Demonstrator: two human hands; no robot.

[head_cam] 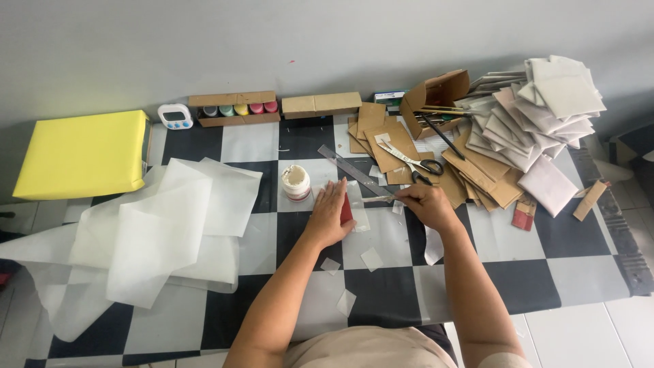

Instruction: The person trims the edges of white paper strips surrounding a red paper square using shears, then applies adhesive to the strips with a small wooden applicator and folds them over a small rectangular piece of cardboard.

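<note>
step: I press my left hand [332, 217] flat on red card [347, 208] | right hand [424, 203] pinching thin tool [383, 199] | next, I think: cut slow, hold card down

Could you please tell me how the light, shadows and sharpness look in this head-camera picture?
Head view: soft, even daylight with no hard shadows; faint shading only under the left hand and right hand. The black-and-white checked table cover shows a mild sheen, no strong glare. The translucent white paper sheets look washed out. Wide-angle bending shows at the edges; the centre is fairly sharp.
</note>
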